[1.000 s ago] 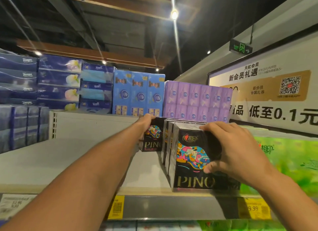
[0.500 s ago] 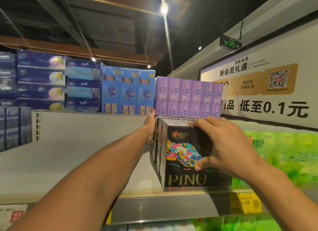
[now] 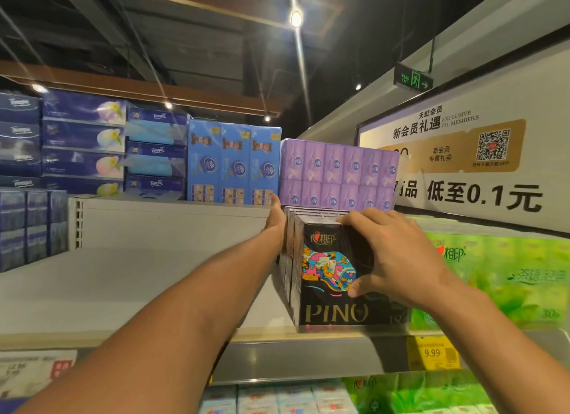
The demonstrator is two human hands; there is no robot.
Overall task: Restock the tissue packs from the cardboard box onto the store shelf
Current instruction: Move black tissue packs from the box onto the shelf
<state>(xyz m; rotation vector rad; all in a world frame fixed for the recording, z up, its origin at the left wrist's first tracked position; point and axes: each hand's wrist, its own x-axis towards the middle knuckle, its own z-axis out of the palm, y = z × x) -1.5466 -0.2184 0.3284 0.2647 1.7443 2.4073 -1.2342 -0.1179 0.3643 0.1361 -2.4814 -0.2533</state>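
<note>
Stretching across most of the view, the store shelf (image 3: 129, 290) is a pale, largely bare deck with a white back panel, and its price rail runs along the near edge with a yellow price tag (image 3: 431, 353) at the right. Above the back panel sit the stocked rows: dark blue tissue boxes (image 3: 83, 142) at far left, light blue packs (image 3: 234, 164) in the middle, and purple packs (image 3: 337, 174) right of them. Green tissue packs (image 3: 505, 271) fill the right end of the shelf under a white promotional sign (image 3: 462, 154).

The black PINO tissue packs (image 3: 333, 275) stand upright in a tight row running from the near edge toward the back, just left of the green ones. A second ago the far pack stuck out to the left of the row; now it sits flush with the rest (so this batch looks squared up).

The right hand (image 3: 398, 259) lies spread over the front pack, fingers curled over its top edge and thumb pressed on its face. The left hand (image 3: 276, 221) reaches deep along the row's left side, flat against the far packs; its fingers are hidden behind them, so I cannot tell whether they grasp anything. The cardboard box is out of view, and my guess is that the bare deck to the left takes further packs.
</note>
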